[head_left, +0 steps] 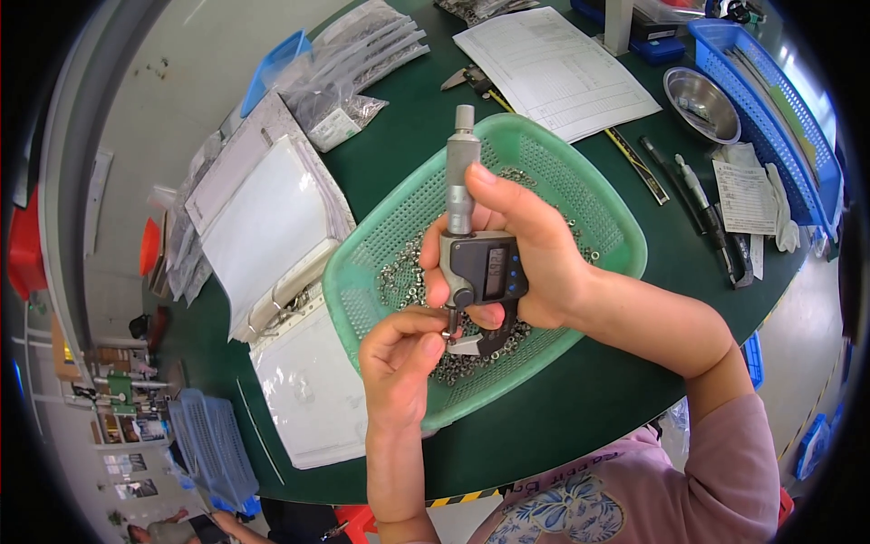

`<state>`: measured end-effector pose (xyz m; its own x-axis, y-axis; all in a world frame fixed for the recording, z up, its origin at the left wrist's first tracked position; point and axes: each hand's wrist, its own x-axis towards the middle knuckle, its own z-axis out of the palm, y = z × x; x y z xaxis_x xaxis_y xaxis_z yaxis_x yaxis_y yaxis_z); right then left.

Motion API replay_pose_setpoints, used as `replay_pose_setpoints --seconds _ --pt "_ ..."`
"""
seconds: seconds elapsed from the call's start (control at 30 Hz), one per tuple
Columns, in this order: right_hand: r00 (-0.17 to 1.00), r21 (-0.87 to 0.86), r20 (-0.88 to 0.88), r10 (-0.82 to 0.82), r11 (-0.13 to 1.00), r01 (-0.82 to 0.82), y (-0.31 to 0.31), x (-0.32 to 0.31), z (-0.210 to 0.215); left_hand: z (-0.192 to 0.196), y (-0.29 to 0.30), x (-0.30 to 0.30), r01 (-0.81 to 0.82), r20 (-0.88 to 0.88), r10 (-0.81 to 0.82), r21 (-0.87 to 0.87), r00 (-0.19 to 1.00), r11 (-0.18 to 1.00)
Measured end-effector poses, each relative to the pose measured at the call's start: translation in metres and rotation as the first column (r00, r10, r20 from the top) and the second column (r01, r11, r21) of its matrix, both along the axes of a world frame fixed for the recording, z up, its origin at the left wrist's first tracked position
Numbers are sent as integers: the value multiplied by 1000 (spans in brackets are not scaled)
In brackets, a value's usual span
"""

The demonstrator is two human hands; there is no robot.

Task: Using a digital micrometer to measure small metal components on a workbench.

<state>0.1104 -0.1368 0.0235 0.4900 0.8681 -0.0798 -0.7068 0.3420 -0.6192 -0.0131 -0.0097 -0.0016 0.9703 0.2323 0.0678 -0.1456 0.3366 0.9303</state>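
Observation:
My right hand (535, 236) is wrapped round a digital micrometer (478, 263), its thimble pointing away from me and its small display facing up. Between the micrometer's jaws sits a small shiny metal part (448, 336), too small to name for certain. The thumb and fingers of my left hand (399, 363) pinch that part from the left. Both hands are above a green plastic basket (598, 208), which holds many small metal ring-like parts (399, 279); my hands and the micrometer hide some of them.
An open ring binder (272, 227) lies left of the basket. Beyond are bagged parts (340, 118), printed sheets (553, 68) and a caliper (476, 82). At right are a metal bowl (702, 104), a blue basket (770, 118) and another micrometer (707, 208).

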Motion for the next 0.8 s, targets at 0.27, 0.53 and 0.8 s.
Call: replay_pose_setpoints --seconds 0.27,0.53,0.8 --pt "1000 4 15 19 1000 -19 1 -2 -2 1 2 -2 13 -90 -14 -15 996 1000" --pt "999 -13 6 36 999 -36 2 -2 -2 0 1 -2 15 -162 -7 44 987 999" --pt "999 -18 -21 45 999 -46 3 -2 -3 -3 4 -3 39 -132 -36 20 991 999"
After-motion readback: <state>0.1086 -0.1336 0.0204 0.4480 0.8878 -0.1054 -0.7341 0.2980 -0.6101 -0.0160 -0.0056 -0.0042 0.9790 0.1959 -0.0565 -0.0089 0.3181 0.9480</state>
